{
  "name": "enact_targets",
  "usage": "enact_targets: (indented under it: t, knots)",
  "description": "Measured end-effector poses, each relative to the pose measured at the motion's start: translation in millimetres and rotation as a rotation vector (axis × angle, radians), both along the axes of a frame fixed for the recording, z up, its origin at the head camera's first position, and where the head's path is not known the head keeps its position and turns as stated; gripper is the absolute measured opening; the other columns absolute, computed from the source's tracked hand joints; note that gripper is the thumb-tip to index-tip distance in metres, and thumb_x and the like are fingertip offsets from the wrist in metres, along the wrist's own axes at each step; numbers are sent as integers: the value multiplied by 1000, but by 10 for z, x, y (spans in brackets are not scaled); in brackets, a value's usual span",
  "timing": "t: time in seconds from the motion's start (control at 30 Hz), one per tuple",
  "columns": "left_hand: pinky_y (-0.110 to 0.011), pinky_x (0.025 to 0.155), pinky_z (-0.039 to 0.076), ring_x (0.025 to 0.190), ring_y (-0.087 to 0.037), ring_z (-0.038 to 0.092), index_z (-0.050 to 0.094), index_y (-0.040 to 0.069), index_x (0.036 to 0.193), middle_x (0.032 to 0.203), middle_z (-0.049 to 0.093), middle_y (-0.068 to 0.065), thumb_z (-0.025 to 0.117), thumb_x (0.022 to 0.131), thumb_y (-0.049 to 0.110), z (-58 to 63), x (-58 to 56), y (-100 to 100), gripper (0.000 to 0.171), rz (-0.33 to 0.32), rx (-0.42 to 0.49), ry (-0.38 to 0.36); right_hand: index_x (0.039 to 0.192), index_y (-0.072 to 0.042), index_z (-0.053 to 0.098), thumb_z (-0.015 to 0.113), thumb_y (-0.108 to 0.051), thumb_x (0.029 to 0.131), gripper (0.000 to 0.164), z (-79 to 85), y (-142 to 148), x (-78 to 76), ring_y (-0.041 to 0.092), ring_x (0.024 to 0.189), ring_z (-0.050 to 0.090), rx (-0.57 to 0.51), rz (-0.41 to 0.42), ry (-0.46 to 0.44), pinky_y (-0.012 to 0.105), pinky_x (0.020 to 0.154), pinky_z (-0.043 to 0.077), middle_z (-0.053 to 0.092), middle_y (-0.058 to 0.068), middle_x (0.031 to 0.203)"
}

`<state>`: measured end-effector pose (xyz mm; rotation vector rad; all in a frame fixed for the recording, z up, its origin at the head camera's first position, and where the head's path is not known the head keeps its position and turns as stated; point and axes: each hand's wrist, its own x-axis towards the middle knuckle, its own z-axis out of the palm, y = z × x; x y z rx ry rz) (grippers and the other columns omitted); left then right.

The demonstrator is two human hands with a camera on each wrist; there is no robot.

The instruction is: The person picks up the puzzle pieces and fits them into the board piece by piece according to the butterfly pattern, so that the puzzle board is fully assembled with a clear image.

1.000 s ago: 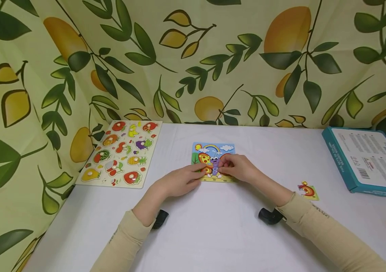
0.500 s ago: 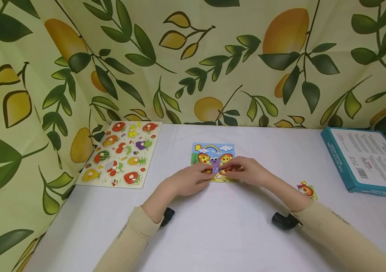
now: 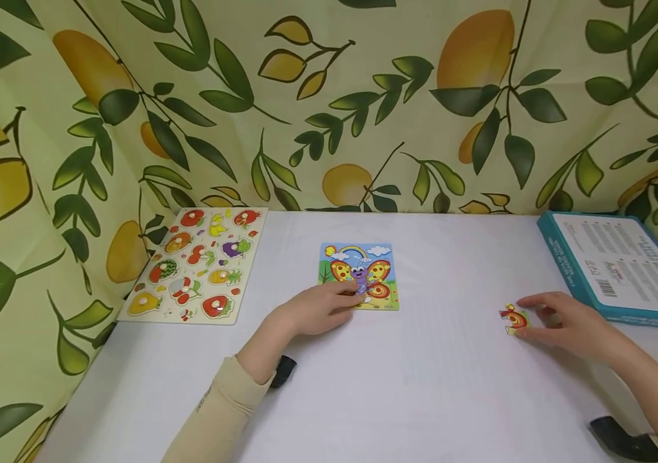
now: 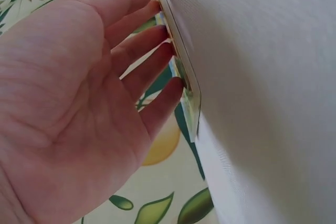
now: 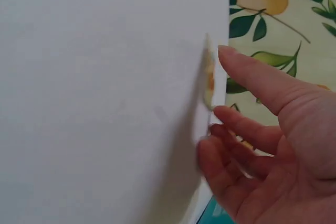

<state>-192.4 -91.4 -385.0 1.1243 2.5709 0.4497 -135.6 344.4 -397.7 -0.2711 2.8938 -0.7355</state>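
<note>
A square butterfly jigsaw puzzle (image 3: 379, 271) lies at the middle of the table. My left hand (image 3: 314, 312) rests its fingertips on the puzzle's lower left part, hiding some of the butterfly's lower wing. Seen from the left wrist, the fingers of the left hand (image 4: 89, 93) are fairly straight and touch the board's edge. Off to the right lies a loose puzzle piece (image 3: 515, 320), red, orange and yellow. My right hand (image 3: 574, 328) has thumb and forefinger spread at its right side. In the right wrist view the piece (image 5: 210, 80) shows a gap to the fingertips.
A fruit peg board (image 3: 194, 267) lies at the back left. At the back right is a flat teal and white box (image 3: 624, 263), close beyond my right hand. Printed fabric (image 3: 392, 96) hangs behind the table, along its far edge.
My right hand has left the butterfly puzzle and moved right to the loose piece. The butterfly's right wings are now uncovered. My left hand stays on the puzzle.
</note>
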Motion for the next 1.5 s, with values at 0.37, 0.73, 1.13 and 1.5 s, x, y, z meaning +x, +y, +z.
enact_targets:
  t: [0.37,0.73,1.13,1.5]
  knots:
    - [-37,114,28,140,-23,34,49,15,145,151,41,-7,52,102,23,-28,2,11,44,-6,5,19,110,-1,56,80,-26,82,45,-22,-65,-30,16,79,50,-50,-28,-41,21,60,43,58,5,92]
    - [-37,115,26,143,-21,31,48,16,145,154,38,-5,51,102,25,-32,-5,9,44,27,-6,-5,110,-3,65,72,-38,89,41,68,-1052,-448,17,84,60,-404,-81,-154,23,69,52,68,6,94]
    - [-37,115,26,144,-18,28,47,19,146,155,35,-3,50,103,25,-16,-11,5,44,37,-4,-38,105,-1,67,75,-26,88,32,-23,-1717,-830,15,79,63,-547,-28,-237,22,71,54,69,6,86]
    - [-38,115,25,144,-19,27,47,19,146,156,34,-3,50,103,25,-14,-9,-1,44,50,8,-63,104,1,66,75,-18,88,27,-69,-1755,-915,16,76,64,-542,-8,-246,24,71,56,69,7,85]
